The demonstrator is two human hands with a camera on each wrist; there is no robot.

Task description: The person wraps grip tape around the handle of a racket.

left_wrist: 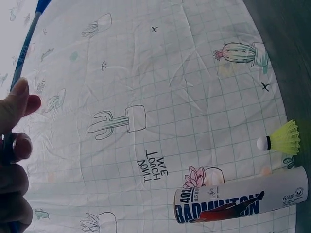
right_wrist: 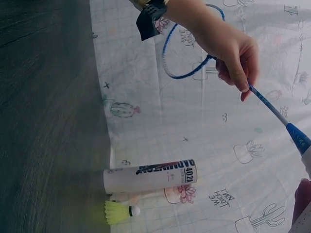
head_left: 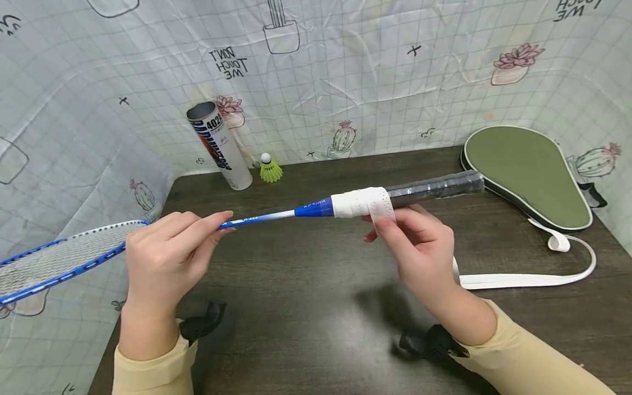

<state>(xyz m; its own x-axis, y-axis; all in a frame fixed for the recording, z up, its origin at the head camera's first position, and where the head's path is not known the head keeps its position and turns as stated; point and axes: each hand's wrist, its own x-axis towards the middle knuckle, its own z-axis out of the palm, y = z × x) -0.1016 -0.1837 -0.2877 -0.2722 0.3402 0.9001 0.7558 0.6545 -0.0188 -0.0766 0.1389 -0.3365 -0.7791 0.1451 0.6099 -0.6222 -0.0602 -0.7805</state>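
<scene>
A blue and white badminton racket (head_left: 269,217) is held level above the table. My left hand (head_left: 170,249) grips its shaft near the strung head (head_left: 74,255), which extends off to the left. My right hand (head_left: 424,247) pinches a white perforated grip tape (head_left: 362,202) at the handle. The tape wraps the part of the handle beside the blue cone; the rest of the handle (head_left: 434,188) is dark under a shiny clear covering. The tape's loose length (head_left: 523,281) trails from behind the right hand onto the table and ends in a small curl.
At the back left stand a badminton tube (head_left: 222,148) and a yellow shuttlecock (head_left: 270,169). A green paddle-shaped case (head_left: 523,170) lies at the back right of the dark table (head_left: 306,307). Printed cloth (head_left: 345,71) hangs behind and at the sides.
</scene>
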